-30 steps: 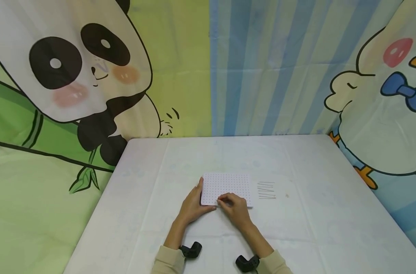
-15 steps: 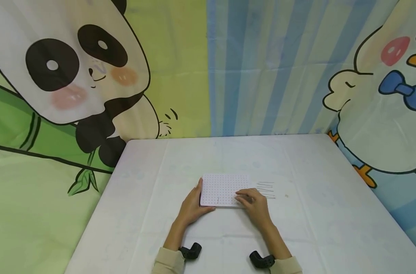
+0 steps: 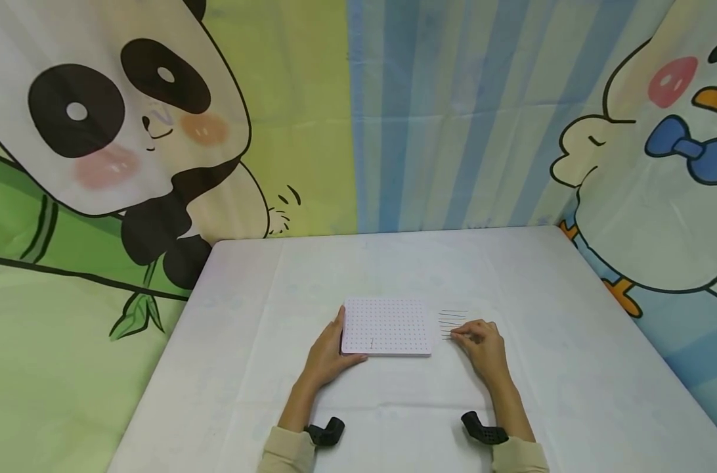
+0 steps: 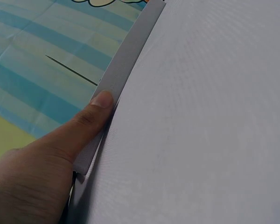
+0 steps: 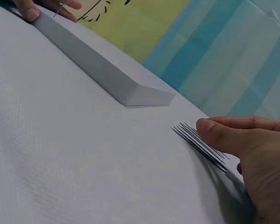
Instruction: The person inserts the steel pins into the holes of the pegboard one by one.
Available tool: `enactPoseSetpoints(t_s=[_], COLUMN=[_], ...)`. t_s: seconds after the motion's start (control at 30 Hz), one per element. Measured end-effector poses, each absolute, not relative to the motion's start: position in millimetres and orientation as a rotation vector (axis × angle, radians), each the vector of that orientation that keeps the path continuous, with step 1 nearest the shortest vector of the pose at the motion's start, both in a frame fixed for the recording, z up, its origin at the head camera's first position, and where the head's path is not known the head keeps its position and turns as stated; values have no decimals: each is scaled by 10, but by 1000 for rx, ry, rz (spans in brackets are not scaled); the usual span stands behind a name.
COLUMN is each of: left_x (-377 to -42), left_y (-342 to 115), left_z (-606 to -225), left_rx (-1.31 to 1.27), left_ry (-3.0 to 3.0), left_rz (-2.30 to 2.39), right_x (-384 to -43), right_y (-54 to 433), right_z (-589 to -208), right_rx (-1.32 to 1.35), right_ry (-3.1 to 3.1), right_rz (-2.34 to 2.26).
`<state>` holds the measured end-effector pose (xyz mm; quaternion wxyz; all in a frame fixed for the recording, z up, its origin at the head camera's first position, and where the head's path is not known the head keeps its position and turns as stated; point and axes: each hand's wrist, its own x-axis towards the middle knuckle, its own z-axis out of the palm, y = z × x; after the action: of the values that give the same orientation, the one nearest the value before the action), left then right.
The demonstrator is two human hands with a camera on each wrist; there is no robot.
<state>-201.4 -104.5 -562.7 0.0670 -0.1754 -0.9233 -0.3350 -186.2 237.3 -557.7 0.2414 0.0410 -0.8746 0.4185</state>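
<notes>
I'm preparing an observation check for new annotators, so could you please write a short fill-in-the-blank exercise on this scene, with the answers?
1. The left hand grips the board, while the right hand is at the loose pins, which lie to the board's ____ as the person sees it.
2. The number of standing pins in the board is ____.
3. The wrist cameras are ____ in colour.

Missing words: right; one; black.

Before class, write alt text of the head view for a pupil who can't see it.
A person's left hand grips a dotted white board with one needle standing in it; the right hand is at more needles on the table, right of the board.
</notes>
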Motion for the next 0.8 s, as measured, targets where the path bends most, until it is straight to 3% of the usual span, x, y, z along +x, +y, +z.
enactPoseSetpoints(t_s=[0.8], left_x=[-2015], left_y=[-1044], left_z=[-5635], left_rx=[-518], left_ry=[-2798], left_rz=[-1014], right_x=[-1870], right_y=[2394], right_z=[-5598], right_rx=[164], right_ry=[-2493], right_rz=[1091])
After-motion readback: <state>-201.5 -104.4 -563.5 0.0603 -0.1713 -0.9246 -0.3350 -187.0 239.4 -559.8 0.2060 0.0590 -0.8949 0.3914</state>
